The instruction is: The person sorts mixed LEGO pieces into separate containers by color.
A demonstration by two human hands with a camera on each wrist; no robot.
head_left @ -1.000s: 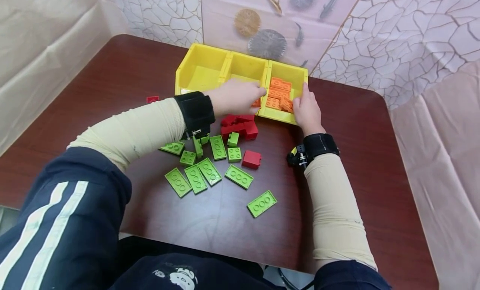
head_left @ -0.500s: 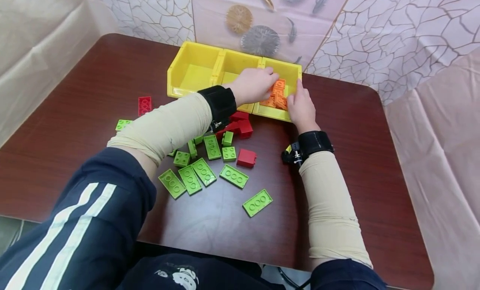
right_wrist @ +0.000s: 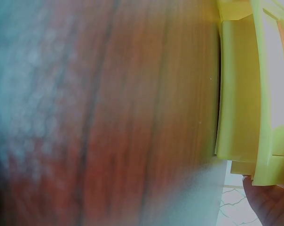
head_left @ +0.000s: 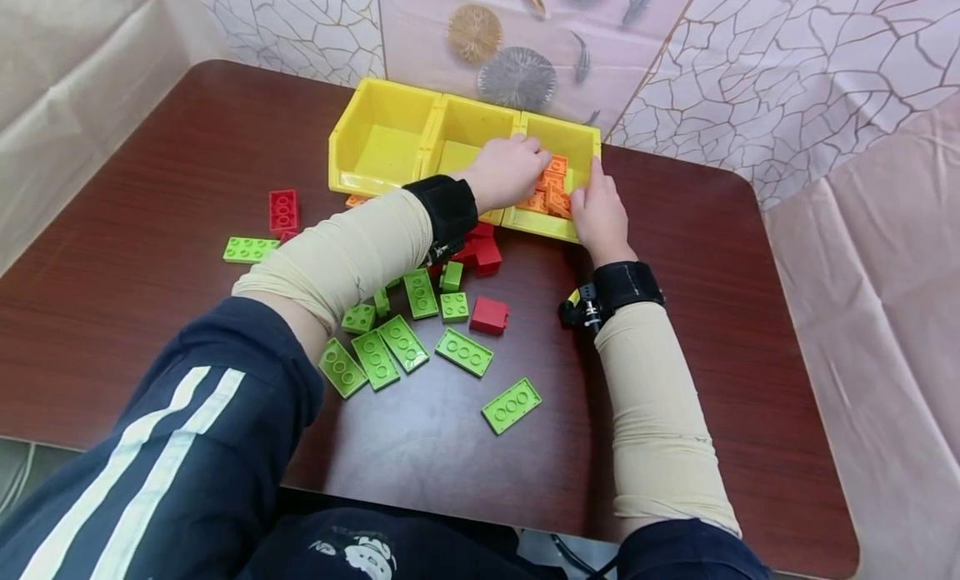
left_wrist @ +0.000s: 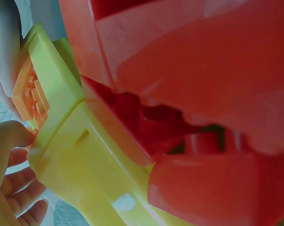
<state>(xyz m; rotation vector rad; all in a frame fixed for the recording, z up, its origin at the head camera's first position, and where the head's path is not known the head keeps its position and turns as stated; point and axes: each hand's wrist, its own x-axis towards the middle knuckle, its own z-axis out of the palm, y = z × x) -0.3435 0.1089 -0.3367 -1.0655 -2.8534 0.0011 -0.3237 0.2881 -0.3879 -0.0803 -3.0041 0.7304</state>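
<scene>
A yellow three-compartment bin [head_left: 375,177] stands at the back of the table, with orange toy building bricks [head_left: 556,198] in its right compartment. My left hand [head_left: 504,172] reaches over the divider into that compartment. In the left wrist view, the left thumb [left_wrist: 19,133] is at the orange bricks, with the other fingers spread behind the bin's front. My right hand [head_left: 602,216] grips the bin's right side wall, thumb at the front corner and fingers along the outside. The left wrist and hand hide part of the middle compartment.
Red bricks [head_left: 486,256] lie close before the bin, one very near the left wrist camera. Several green bricks [head_left: 464,352] are spread over the table's middle. At the left lie a red brick [head_left: 283,211] and a green brick [head_left: 250,249]. An orange brick [head_left: 356,201] shows beside the left forearm.
My left hand has moved right, from over the middle compartment to the right one, and has then stayed about there. My right hand keeps its grip on the bin. The head view has shifted slightly.
</scene>
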